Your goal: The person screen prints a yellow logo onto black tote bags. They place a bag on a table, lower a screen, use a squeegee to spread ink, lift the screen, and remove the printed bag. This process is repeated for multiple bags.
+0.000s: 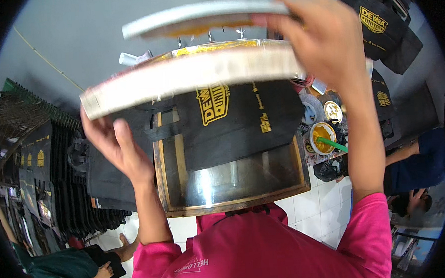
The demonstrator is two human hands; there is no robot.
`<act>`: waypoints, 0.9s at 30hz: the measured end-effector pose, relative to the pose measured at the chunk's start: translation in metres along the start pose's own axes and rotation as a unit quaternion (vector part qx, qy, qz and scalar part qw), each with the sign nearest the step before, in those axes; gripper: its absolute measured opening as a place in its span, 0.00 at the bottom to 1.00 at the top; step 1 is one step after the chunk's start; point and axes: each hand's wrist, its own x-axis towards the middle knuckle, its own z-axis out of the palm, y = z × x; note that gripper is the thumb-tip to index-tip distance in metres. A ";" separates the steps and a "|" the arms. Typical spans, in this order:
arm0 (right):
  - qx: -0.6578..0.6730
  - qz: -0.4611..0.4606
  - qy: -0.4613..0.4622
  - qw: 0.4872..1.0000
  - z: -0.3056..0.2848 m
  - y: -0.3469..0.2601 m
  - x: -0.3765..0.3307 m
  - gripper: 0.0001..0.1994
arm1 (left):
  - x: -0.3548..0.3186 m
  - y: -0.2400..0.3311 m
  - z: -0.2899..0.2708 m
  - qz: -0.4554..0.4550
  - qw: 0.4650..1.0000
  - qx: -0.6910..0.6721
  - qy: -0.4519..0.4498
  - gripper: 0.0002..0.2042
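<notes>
A screen printing frame (194,71) with pale edges is tilted up before me, slightly blurred. My left hand (117,147) supports its left front corner, fingers partly hidden behind it, thumb sticking up. Higher up, my right hand (323,38) grips the right end of a long squeegee (196,14), whose underside carries yellow-orange ink. Beneath the raised frame, a black bag (232,133) with a yellow print lies on a glass-topped table (236,204) with a wooden border; the frame hides its far part.
On the right stands a tub of yellow ink (322,136) with a green stick (333,144) in it. Several black bags (65,172) hang or stack at the left; more printed bags (377,25) hang right. People are at the lower left (63,273) and right (420,161).
</notes>
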 end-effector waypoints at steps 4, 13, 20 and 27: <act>0.057 0.169 -0.094 0.979 -0.019 0.001 0.073 0.15 | -0.005 -0.079 0.009 -0.203 0.965 0.134 -0.097 0.29; 0.044 0.069 0.018 0.996 -0.003 0.068 0.127 0.20 | -0.056 -0.181 -0.042 -0.479 0.681 0.490 -0.256 0.55; 0.036 0.076 -0.011 0.996 0.008 0.074 0.153 0.17 | -0.029 -0.151 -0.187 -0.416 0.808 0.368 -0.198 0.10; 0.125 0.049 0.037 0.990 0.027 0.091 0.161 0.14 | 0.006 -0.125 -0.324 -0.078 0.616 0.783 -0.043 0.19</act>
